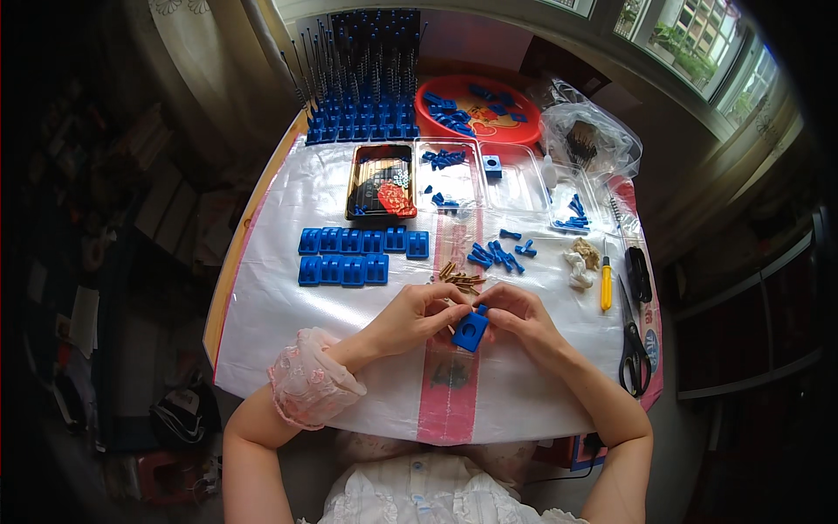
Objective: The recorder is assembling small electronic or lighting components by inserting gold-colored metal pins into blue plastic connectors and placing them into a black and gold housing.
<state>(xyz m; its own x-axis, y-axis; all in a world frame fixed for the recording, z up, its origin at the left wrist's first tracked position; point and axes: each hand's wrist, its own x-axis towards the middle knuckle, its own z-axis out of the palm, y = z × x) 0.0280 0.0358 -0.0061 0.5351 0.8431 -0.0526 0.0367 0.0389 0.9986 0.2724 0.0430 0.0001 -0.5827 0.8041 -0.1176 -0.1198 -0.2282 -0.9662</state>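
Observation:
Both my hands meet over the near middle of the table, around a blue plastic block (470, 334) with a round recess in its face. My left hand (415, 316) pinches at the block's upper left edge, thumb against the fingers. At the upper right, my right hand (522, 321) grips it with thumb and fingers. A small blue piece (481, 309) shows at the block's top between the fingertips; whether it is joined to the block I cannot tell. Just beyond my fingers lies a loose heap of brass-coloured pins (461, 279).
Two rows of blue parts (352, 270) lie left; small blue pegs (495, 254) lie right. Behind stand a black tray (381, 148), clear trays (515, 208), a red plate (515, 133) and blue stands with springs (362, 127). Scissors (635, 349) and a yellow-handled screwdriver (606, 288) lie right.

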